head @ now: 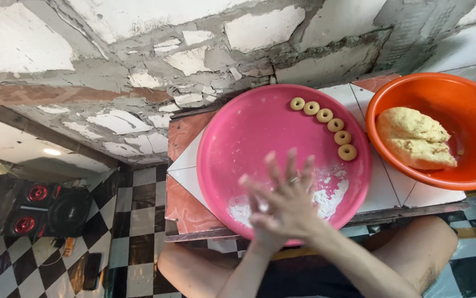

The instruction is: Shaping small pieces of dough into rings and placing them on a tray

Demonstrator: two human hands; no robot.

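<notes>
My two hands are pressed palm to palm over the near edge of a big round pink tray (218, 138), and motion blurs them. My right hand (293, 198) lies on top with its fingers spread and a ring on one finger. My left hand (255, 215) is underneath, mostly hidden. Whatever is between the palms is hidden. Several small dough rings (324, 115) lie in a curved row along the tray's far right rim. A patch of white flour (331, 196) sits on the tray just right of my hands.
An orange bowl (384, 99) with a lump of yellow dough (414, 138) stands right of the tray on a low tiled table (185, 185). A rough plastered wall (193, 49) rises behind. On the checkered floor (138, 221), at left, are a black speaker (39, 209) and a dark flat device (91, 270). My knees sit under the table's edge.
</notes>
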